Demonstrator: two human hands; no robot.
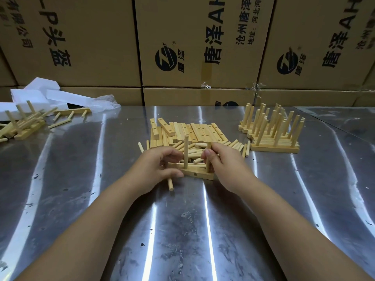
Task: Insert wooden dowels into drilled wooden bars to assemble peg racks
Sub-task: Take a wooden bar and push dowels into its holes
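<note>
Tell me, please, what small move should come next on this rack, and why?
Probably press the end dowel down into the bar: the right hand pinches it upright at the bar's right end, beside a middle dowel already standing. The left hand holds a spare dowel, likely for afterwards.

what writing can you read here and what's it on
"P头盔": left box, printed sideways.
"有限公司": left box, far edge, blurry.
"唐泽AH": middle box, cut off by the frame's top.
"沧州唐泽": middle box, smaller line, cut off.
"地址:河北河": middle box, smallest line, cut off.
"唐泽AH": right box.
"唐泽" beside a round logo: middle box and right box.
Small line at the right box's far edge: too blurred to read.
</note>
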